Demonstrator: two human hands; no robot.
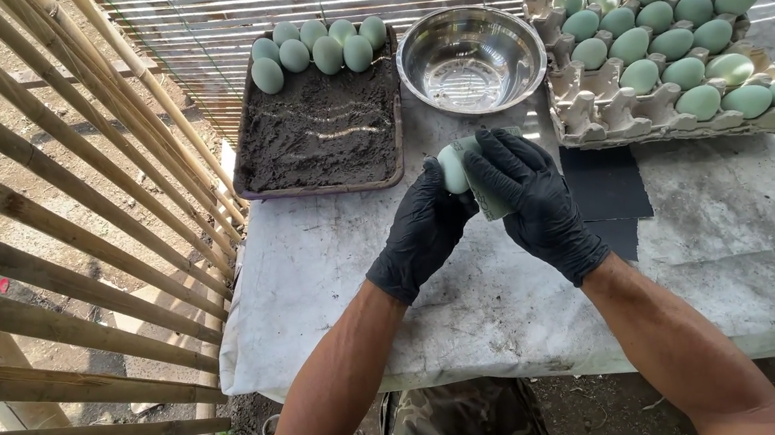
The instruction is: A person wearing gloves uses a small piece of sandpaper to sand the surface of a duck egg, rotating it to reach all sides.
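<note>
Two gloved hands meet at mid-counter. We see the left hand [424,227] in a black glove, grip closed around a pale green egg [452,169], egg upright in the fingers. Right hand [528,196], also black-gloved, has its grip closed on a grey-green scrub pad [488,195] pressed against the egg's right side. Egg and pad touch; both sit above the counter [716,252], not resting on it.

Far left: a dark tray [319,126] filled with black ash-like mix, with a cluster of the same green eggs [315,44] along its far edge. Just right of it, touching range, an empty steel bowl [471,59], directly beyond the hands. Far right: a grey pulp egg carton [610,110] mostly full of green eggs, a few near-left cells bare. Dark sandpaper-like sheets [606,187] lie flat on the counter just right of the right hand, near the carton's near edge.

Bamboo slats [38,246] run along the left side and a slatted screen across the far side. Counter surface is a stained grey sheet.
</note>
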